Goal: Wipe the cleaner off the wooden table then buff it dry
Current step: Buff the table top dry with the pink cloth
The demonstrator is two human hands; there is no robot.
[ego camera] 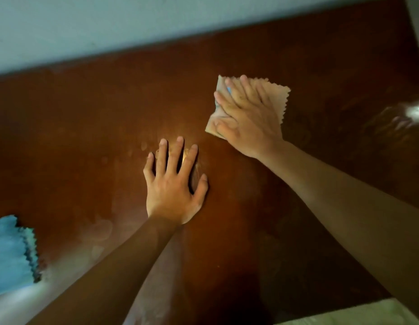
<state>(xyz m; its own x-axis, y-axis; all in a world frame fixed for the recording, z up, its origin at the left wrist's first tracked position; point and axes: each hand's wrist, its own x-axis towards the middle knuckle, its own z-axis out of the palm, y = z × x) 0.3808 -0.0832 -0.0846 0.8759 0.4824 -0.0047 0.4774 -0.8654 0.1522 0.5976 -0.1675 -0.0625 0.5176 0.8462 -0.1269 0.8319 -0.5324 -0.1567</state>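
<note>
1. Beige cloth (273, 96), the thing doing the wiping, lay flat on the dark wooden surface (86, 127) toward its far right part, near the wall edge, pinned under a person's right hand (247, 118).
2. Its edges were pinked in a zigzag and it looked thin, soft and light; I judged it would bunch or slide out from under a palm if pressed only at one corner.
3. The right hand's fingers (245, 90) were straight and spread across the cloth, pressing down on it rather than curling round it. That seemed the sensible hold: a flat palm over the middle, so the whole pad moved together.
4. The left hand (171, 188) rested bare on the surface near the middle, just beside the cloth but not touching it. Its fingers (175, 153) were straight and fanned wide, holding nothing, apparently bracing.
5. The wood looked smooth and glossy, with pale hazy smears and round marks below and left of the left hand. I took these for cleaner not yet wiped, so the wiping step appeared unfinished.
6. A blue cloth (9, 252), also zigzag-edged and folded, lay at the near left edge, well apart from both hands. It may have been meant for buffing, though I could not tell.
7. A pale wall (110, 24) ran behind the far edge.
</note>
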